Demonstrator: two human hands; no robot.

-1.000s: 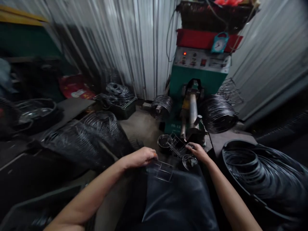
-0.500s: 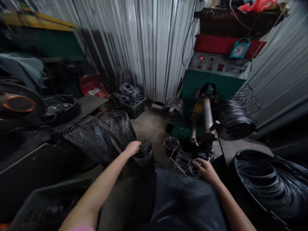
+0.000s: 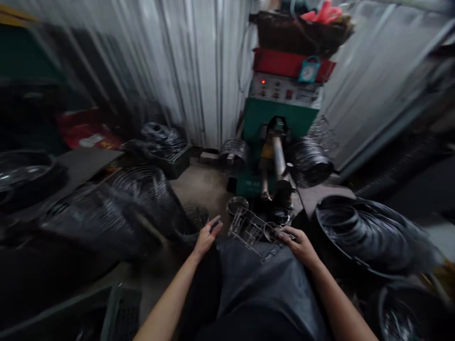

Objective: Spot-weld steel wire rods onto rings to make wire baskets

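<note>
My right hand (image 3: 296, 244) grips the end of a wire rack (image 3: 248, 229), a small frame of thin metal bars with a ring at its right side. The rack hangs tilted above the dark apron (image 3: 256, 279) on my lap. Just left of the rack, my left hand (image 3: 208, 237) has its fingers apart, and I see nothing in it. Beyond that hand stands a stack of wire rings (image 3: 195, 215), partly hidden. The green welding machine (image 3: 279, 111) with its metal arms stands in front of me, beyond the rack.
Round cans (image 3: 237, 204) sit by the machine's base. Tall bundles of wire rings (image 3: 142, 189) stand at the left. A large tub (image 3: 330, 241) of wire rings is at the right. A green crate (image 3: 177, 163) of wire coils lies by the corrugated wall (image 3: 209, 61).
My left hand has left the stack of wire rings and moved right, close to the wire rack. My right hand still holds the rack. The view has swung to the right.
</note>
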